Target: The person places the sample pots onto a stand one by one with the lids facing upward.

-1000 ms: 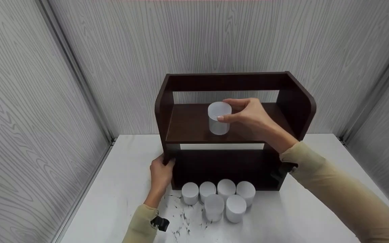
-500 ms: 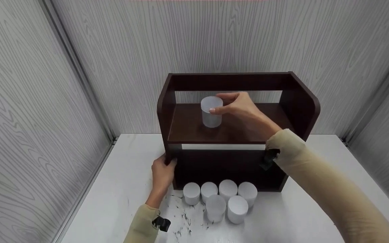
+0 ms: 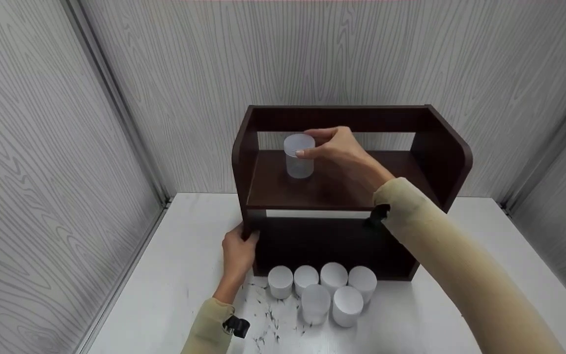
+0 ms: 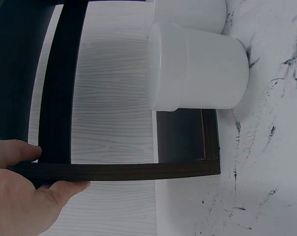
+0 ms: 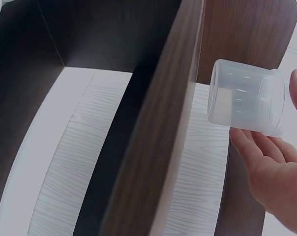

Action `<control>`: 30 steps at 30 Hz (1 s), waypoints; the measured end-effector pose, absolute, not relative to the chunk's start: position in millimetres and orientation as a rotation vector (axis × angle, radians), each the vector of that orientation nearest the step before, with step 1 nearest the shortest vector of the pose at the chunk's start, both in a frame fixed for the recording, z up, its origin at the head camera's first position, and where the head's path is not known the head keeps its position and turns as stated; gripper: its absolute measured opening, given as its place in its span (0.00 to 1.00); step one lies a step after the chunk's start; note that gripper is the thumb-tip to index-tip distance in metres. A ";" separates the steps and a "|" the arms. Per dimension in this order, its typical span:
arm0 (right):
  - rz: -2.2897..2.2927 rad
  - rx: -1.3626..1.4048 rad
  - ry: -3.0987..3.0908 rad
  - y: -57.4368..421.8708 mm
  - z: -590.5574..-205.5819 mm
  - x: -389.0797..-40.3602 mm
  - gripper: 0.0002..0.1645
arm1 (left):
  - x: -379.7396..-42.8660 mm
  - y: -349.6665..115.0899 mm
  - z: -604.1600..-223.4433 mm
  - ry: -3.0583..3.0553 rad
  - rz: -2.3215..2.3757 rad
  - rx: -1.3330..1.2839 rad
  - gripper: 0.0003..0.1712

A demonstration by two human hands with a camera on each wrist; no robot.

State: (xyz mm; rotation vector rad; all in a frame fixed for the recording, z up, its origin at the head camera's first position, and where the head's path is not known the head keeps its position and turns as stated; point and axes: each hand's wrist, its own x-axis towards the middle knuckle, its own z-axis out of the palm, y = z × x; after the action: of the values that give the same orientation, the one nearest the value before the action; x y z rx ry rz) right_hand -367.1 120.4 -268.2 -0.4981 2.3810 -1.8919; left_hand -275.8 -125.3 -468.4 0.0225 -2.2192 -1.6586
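A translucent lidded jar (image 3: 299,164) is pinched near its top by my right hand (image 3: 339,146), over the upper board of a dark brown two-tier shelf (image 3: 337,189). In the right wrist view the jar (image 5: 244,96) has thumb and fingers on opposite sides; whether its base touches the board, I cannot tell. My left hand (image 3: 239,250) grips the left side panel of the shelf, low down. The left wrist view shows the thumb and fingers of that hand (image 4: 25,191) on either side of the panel edge.
Several white lidded jars (image 3: 333,276) stand grouped on the white table (image 3: 189,275) before the shelf's lower tier. One frosted jar (image 3: 315,305) is in their front row. Dark marks streak the table near them. Grey wood-grain walls (image 3: 204,73) enclose the table.
My right hand has carried the translucent jar leftward and further back over the upper board. My left hand keeps its grip on the side panel, and the grouped jars stay put.
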 end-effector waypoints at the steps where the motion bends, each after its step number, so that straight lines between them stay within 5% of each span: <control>1: -1.890 -0.505 2.374 119.5 -267.9 -367.9 0.42 | -275.3 -124.9 -468.2 -2.221 -1.660 0.023 0.25; 30: -1.880 -0.369 2.310 91.3 -274.2 -392.7 0.41 | -272.3 -120.7 -469.2 -2.193 -1.658 0.017 0.23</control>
State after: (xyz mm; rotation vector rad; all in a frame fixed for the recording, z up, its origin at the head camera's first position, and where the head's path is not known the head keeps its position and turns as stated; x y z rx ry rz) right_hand -392.7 91.3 -274.2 -0.3692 2.3098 -1.8801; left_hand -272.3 -120.7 -469.2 0.0171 -2.1925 -1.6579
